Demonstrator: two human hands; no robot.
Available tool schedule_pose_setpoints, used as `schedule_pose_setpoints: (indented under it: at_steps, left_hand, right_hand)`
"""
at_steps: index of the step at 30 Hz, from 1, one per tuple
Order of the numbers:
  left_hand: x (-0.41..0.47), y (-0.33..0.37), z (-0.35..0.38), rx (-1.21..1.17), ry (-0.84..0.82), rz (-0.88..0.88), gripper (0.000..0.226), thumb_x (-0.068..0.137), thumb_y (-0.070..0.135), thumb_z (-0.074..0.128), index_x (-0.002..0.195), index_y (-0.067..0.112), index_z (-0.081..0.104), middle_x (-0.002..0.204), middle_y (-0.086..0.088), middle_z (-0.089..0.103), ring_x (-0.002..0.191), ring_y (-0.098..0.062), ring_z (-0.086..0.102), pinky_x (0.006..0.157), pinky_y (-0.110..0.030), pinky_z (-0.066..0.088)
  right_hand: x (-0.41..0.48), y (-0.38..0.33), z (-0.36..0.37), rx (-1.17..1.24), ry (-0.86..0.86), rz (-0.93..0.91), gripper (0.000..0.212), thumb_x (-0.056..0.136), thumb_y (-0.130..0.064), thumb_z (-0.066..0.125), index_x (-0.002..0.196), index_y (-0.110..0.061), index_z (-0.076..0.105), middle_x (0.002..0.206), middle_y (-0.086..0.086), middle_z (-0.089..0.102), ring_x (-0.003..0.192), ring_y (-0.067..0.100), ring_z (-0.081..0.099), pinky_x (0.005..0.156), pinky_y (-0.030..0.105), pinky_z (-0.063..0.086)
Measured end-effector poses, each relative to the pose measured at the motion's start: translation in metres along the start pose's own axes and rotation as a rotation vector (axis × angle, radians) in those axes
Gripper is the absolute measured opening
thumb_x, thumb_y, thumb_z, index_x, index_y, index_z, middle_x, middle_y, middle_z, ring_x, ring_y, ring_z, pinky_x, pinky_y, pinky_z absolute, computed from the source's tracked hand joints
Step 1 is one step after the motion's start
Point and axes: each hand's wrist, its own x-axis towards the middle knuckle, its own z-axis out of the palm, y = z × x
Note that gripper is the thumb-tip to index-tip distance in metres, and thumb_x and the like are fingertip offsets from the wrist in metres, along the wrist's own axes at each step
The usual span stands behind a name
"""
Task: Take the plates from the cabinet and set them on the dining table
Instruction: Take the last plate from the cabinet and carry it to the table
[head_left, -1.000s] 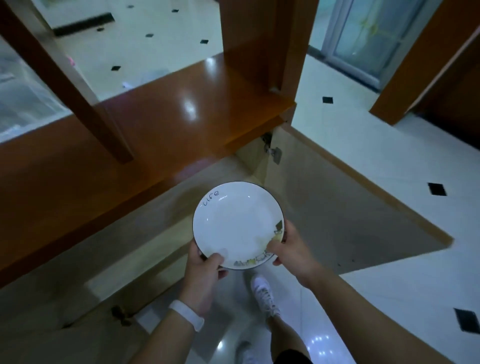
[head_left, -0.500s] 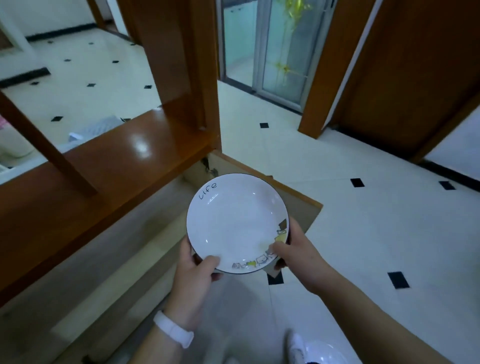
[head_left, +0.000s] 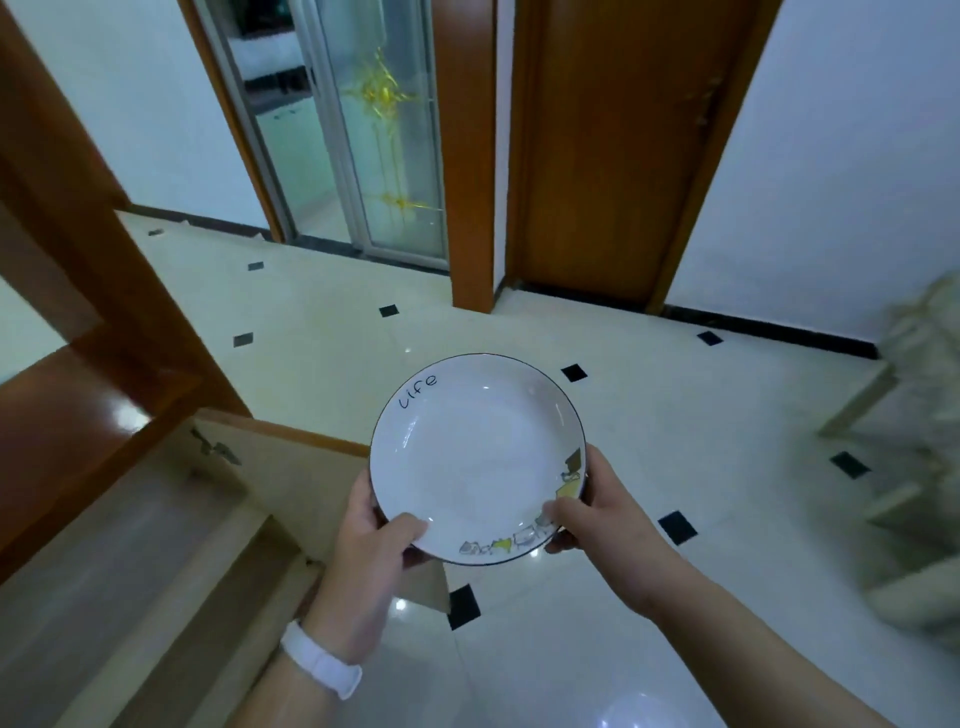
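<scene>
A round white plate (head_left: 475, 457) with a thin dark rim, the word "Life" and small drawings along its near edge is held level in front of me, above the floor. My left hand (head_left: 371, 551) grips its near-left edge, thumb on top; a white band is on that wrist. My right hand (head_left: 592, 514) grips the near-right edge the same way. The wooden cabinet (head_left: 78, 415) stands at the left, its door (head_left: 291, 483) swung open just left of the plate. No dining table can be made out.
Pale tiled floor (head_left: 675, 415) with small black squares stretches ahead. A glass sliding door (head_left: 374, 130) and a wooden door (head_left: 613, 145) stand at the back. A blurred pale piece of furniture (head_left: 919, 457) is at the right edge.
My view has swung right and up, away from the cabinet toward the doors. The plate stays in both hands in front of me; the cabinet has slid to the left.
</scene>
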Motion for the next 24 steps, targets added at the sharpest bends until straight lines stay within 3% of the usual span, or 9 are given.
schedule_pose_setpoints:
  at_steps: [5, 9, 11, 14, 16, 18, 24]
  left_hand:
    - [0.021, -0.002, 0.1, 0.051, -0.108, -0.022, 0.053, 0.067, 0.015, 0.06, 0.113, 0.042, 0.059, 0.099, 0.0, 0.072, 0.079, -0.022, 0.066, 0.068, -0.04, 0.058]
    - [0.035, -0.006, 0.18, 0.062, -0.221, -0.006, 0.057, 0.068, 0.016, 0.06, 0.12, 0.039, 0.057, 0.102, 0.003, 0.072, 0.088, -0.022, 0.067, 0.075, -0.042, 0.058]
    - [0.037, -0.01, 0.219, 0.065, -0.286, 0.001, 0.057, 0.069, 0.016, 0.058, 0.121, 0.038, 0.056, 0.105, 0.006, 0.071, 0.091, -0.019, 0.067, 0.075, -0.04, 0.058]
    - [0.04, -0.013, 0.272, 0.074, -0.387, 0.005, 0.053, 0.074, 0.012, 0.058, 0.122, 0.035, 0.057, 0.108, 0.005, 0.071, 0.095, -0.02, 0.066, 0.075, -0.04, 0.058]
    - [0.043, -0.017, 0.307, 0.077, -0.442, 0.01, 0.05, 0.082, 0.005, 0.057, 0.122, 0.035, 0.057, 0.107, 0.005, 0.071, 0.094, -0.02, 0.066, 0.073, -0.038, 0.057]
    - [0.046, -0.021, 0.339, 0.077, -0.486, 0.018, 0.049, 0.082, 0.006, 0.057, 0.12, 0.037, 0.058, 0.106, 0.006, 0.07, 0.092, -0.018, 0.067, 0.071, -0.036, 0.056]
    - [0.059, -0.025, 0.415, 0.101, -0.629, 0.026, 0.047, 0.091, -0.001, 0.049, 0.118, 0.035, 0.058, 0.104, 0.009, 0.07, 0.092, -0.019, 0.067, 0.071, -0.037, 0.057]
  right_hand:
    - [-0.01, -0.004, -0.103, 0.032, 0.12, -0.03, 0.044, 0.07, -0.018, 0.057, 0.113, -0.028, 0.055, 0.097, -0.002, 0.071, 0.078, 0.012, 0.065, 0.066, 0.028, 0.055]
    - [-0.02, -0.007, -0.178, 0.032, 0.216, -0.072, 0.034, 0.079, -0.012, 0.059, 0.11, -0.026, 0.055, 0.092, 0.0, 0.07, 0.072, 0.015, 0.063, 0.056, 0.021, 0.051]
    - [-0.028, -0.005, -0.212, 0.043, 0.292, -0.066, 0.033, 0.085, -0.004, 0.058, 0.108, -0.027, 0.055, 0.087, 0.0, 0.068, 0.07, 0.017, 0.063, 0.058, 0.027, 0.054]
    - [-0.041, -0.002, -0.258, 0.067, 0.378, -0.056, 0.038, 0.073, -0.014, 0.06, 0.107, -0.031, 0.057, 0.098, 0.006, 0.071, 0.085, 0.034, 0.067, 0.074, 0.048, 0.058]
    - [-0.051, -0.001, -0.287, 0.07, 0.421, -0.059, 0.04, 0.07, -0.019, 0.058, 0.108, -0.032, 0.056, 0.104, 0.011, 0.069, 0.09, 0.04, 0.066, 0.072, 0.049, 0.056]
    - [-0.059, -0.002, -0.314, 0.064, 0.484, -0.076, 0.039, 0.07, -0.018, 0.057, 0.106, -0.031, 0.056, 0.105, 0.011, 0.069, 0.085, 0.034, 0.065, 0.071, 0.044, 0.056]
    - [-0.074, -0.003, -0.367, 0.104, 0.631, -0.127, 0.041, 0.068, -0.017, 0.055, 0.106, -0.033, 0.057, 0.084, -0.013, 0.07, 0.072, 0.008, 0.061, 0.065, 0.031, 0.055]
